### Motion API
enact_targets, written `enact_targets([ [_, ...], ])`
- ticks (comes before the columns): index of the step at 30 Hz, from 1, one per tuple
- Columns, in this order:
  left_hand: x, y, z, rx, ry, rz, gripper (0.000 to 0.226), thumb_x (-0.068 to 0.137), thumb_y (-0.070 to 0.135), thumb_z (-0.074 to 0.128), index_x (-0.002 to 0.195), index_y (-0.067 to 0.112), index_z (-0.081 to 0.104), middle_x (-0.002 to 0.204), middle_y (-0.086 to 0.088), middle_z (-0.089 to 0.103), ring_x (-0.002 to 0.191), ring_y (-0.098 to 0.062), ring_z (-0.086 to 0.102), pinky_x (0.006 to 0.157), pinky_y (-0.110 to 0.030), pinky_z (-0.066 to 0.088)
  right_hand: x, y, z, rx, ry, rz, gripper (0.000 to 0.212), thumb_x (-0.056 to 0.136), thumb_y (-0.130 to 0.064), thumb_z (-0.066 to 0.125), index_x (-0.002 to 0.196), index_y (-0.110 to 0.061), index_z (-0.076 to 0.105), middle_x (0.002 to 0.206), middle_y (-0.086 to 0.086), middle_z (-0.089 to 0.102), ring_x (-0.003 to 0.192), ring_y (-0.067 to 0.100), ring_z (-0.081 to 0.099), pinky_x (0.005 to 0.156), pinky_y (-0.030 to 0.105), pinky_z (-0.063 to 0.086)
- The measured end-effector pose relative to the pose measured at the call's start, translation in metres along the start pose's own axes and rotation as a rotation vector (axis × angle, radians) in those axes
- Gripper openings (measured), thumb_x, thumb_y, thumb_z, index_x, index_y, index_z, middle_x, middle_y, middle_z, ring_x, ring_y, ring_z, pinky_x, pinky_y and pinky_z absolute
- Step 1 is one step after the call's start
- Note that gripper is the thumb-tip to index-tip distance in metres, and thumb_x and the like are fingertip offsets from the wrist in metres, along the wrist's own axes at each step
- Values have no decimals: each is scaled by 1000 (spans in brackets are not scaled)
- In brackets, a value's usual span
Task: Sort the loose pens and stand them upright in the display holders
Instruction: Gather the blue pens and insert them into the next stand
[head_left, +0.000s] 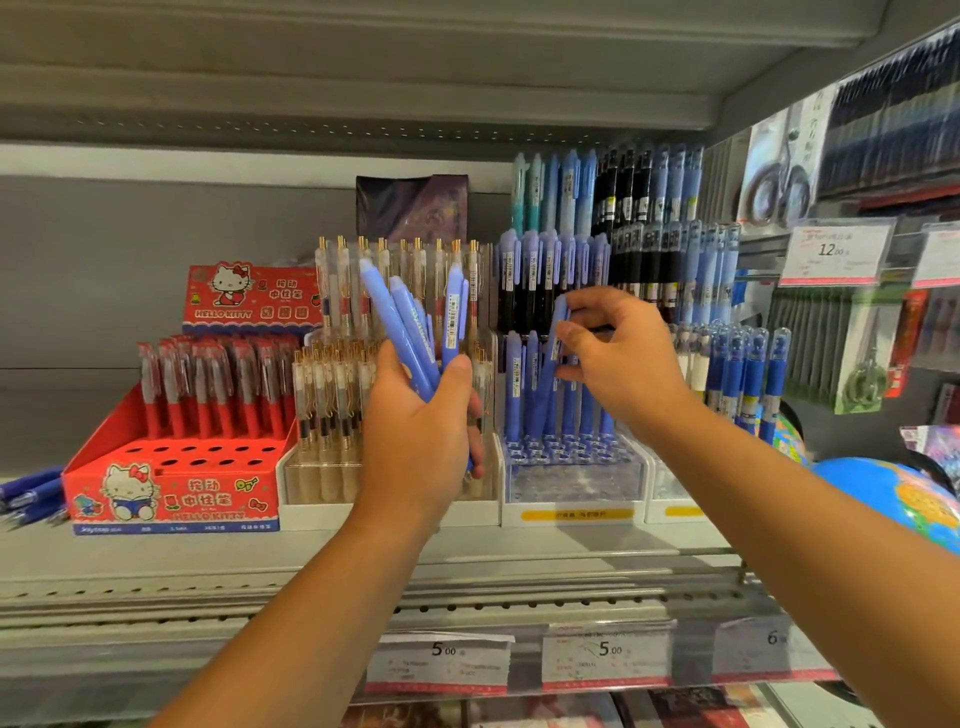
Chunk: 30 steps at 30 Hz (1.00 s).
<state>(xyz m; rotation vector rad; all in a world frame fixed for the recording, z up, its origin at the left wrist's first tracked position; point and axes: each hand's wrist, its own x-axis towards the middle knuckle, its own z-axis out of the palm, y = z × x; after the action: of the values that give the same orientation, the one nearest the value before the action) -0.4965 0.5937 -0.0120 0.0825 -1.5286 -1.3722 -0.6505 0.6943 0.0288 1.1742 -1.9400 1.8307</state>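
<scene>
My left hand grips a bunch of periwinkle-blue pens, caps up, in front of the clear holder of gold-clipped pens. My right hand pinches one more periwinkle pen by its upper part, tilted, its tip down among the pens standing in the tiered clear display holder. That holder has open holes along its front row. Rows of matching blue and black pens fill its upper tiers.
A red Hello Kitty pen box with red pens stands at the left. Loose dark-blue pens lie at the far left on the shelf. Blue capped pens stand to the right, a globe beyond. Price tags line the shelf edge.
</scene>
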Motion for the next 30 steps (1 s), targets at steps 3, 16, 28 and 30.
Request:
enact_targets([
  [3,0,0,1,-16,-30,-9,12,101,15,52,104,27,52,60,1,57,38,-24,44,39,-37,46,-1,5,3,-40,-45,27,20,96,-9,61,109,-24,59,90,-6,62,82,19,68,67,35,63],
  [16,1,-9,2,-81,-137,-60,18,101,19,54,116,12,52,66,-5,65,43,-26,58,42,-40,54,-10,7,5,-367,-103,-64,27,92,-20,69,117,-9,67,94,-2,68,88,15,68,83,41,59],
  [28,1,-12,1,-64,-175,-97,25,101,20,54,124,12,50,70,-7,68,45,-28,58,44,-40,54,-22,-33,-3,51,-128,2,8,92,-21,68,100,-17,66,89,5,73,77,19,71,60,32,59],
  [30,1,-12,2,-32,-234,-120,28,101,22,54,128,18,50,71,-9,68,46,-29,59,44,-39,54,-29,-44,-1,193,-228,7,13,90,-17,71,101,-13,66,89,13,72,77,19,73,57,30,59],
])
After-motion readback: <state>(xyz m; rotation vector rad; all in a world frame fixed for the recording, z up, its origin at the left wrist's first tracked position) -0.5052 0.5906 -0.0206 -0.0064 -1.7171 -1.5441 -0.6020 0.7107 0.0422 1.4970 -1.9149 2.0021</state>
